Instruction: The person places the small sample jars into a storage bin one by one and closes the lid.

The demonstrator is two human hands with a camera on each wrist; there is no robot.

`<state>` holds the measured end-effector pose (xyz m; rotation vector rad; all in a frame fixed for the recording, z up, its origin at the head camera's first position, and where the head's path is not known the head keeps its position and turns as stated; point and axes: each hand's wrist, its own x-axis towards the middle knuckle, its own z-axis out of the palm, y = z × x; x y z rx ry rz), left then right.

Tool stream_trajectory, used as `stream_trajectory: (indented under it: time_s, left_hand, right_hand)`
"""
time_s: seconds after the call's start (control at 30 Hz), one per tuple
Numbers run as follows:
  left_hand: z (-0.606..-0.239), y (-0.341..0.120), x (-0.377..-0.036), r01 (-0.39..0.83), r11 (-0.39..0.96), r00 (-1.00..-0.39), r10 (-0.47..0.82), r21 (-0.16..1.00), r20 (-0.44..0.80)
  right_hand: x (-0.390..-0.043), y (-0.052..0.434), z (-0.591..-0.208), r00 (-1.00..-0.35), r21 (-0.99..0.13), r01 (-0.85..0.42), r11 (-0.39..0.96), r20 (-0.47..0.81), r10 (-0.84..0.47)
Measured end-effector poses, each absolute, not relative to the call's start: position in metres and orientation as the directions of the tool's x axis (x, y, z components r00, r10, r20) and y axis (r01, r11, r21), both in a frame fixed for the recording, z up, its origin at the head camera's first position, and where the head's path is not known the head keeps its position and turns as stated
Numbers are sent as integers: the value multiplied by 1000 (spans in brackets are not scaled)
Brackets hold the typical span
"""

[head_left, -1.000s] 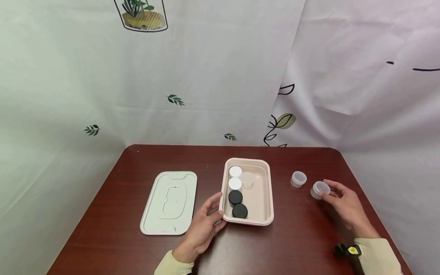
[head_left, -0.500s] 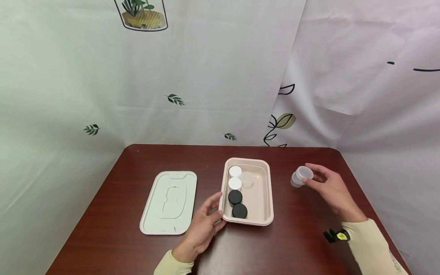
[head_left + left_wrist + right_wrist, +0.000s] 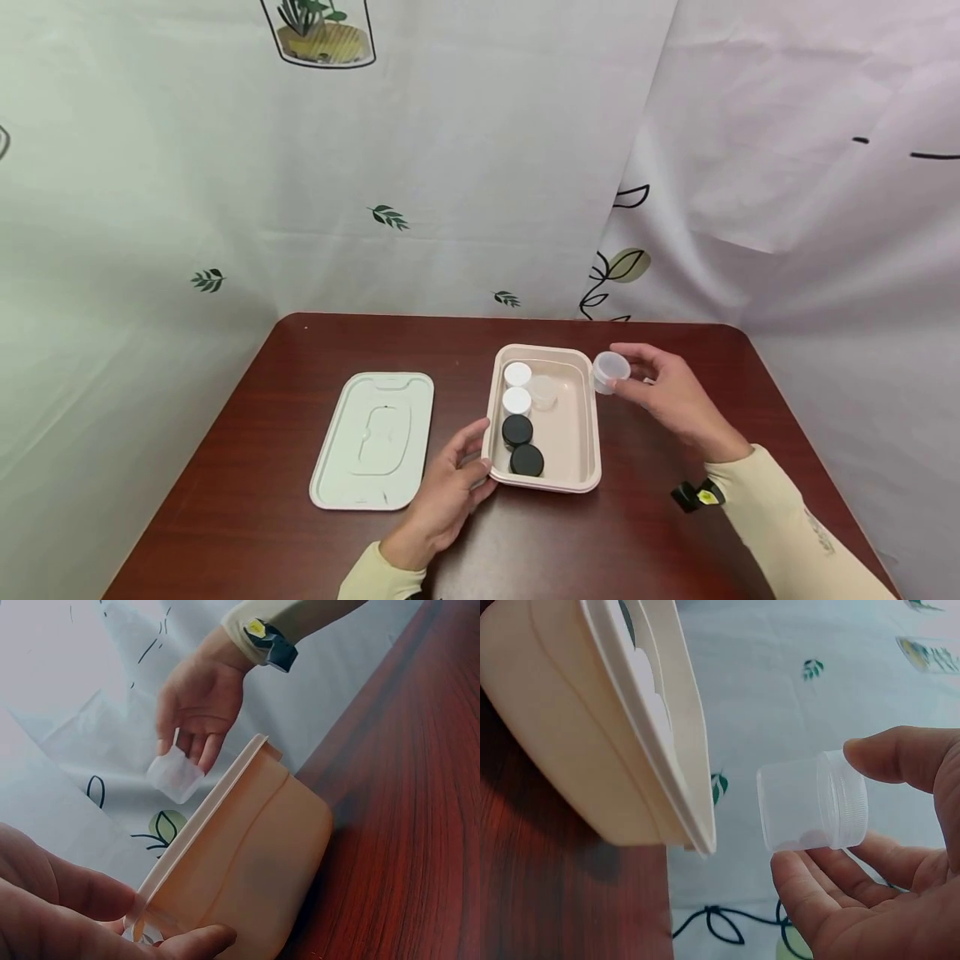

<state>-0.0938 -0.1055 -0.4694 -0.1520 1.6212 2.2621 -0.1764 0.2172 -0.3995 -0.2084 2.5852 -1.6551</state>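
Observation:
In the head view, my left hand (image 3: pixel 446 492) grips the left near corner of a beige plastic tub (image 3: pixel 566 437). Thumb and fingers straddle its rim in the left wrist view. My right hand (image 3: pixel 678 404) holds a small translucent screw-cap jar (image 3: pixel 611 372) just outside the tub's far right rim. The thumb presses the ridged cap and fingertips support the jar's other side, with the jar (image 3: pixel 802 802) lying sideways in the right wrist view. Inside the tub, two white-capped jars (image 3: pixel 517 402) and two black-capped jars (image 3: pixel 517 430) line the left wall, beside a clear jar (image 3: pixel 543 392).
A pale flat lid (image 3: pixel 371 442) lies on the dark red table (image 3: pixel 247 500) left of the tub. Behind the table's far edge hangs a white printed cloth (image 3: pixel 450 167).
My right hand has carried the translucent jar leftward from the table's right side to the tub's rim, passing over another clear jar, now out of sight. The left hand stays on the tub.

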Motion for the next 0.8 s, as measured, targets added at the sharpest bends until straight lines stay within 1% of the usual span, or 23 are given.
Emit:
stream_trajectory:
  time_s: [0.33,0.6,0.8]
  left_hand:
    - [-467,-105,-93,-345,-275,-931,222,897,-290]
    - [-466,-105,-92,-342,-269,-932,221,901,-288]
    - [-466,-104,-91,-339,-265,-932,221,903,-286]
  right_hand:
    - [-180,191,-397,-973,-911,-103,398,9,-232]
    - [-181,174,-400,-959,-885,-140,444,8,-285]
    - [-183,162,-406,-947,-834,-200,515,28,-321]
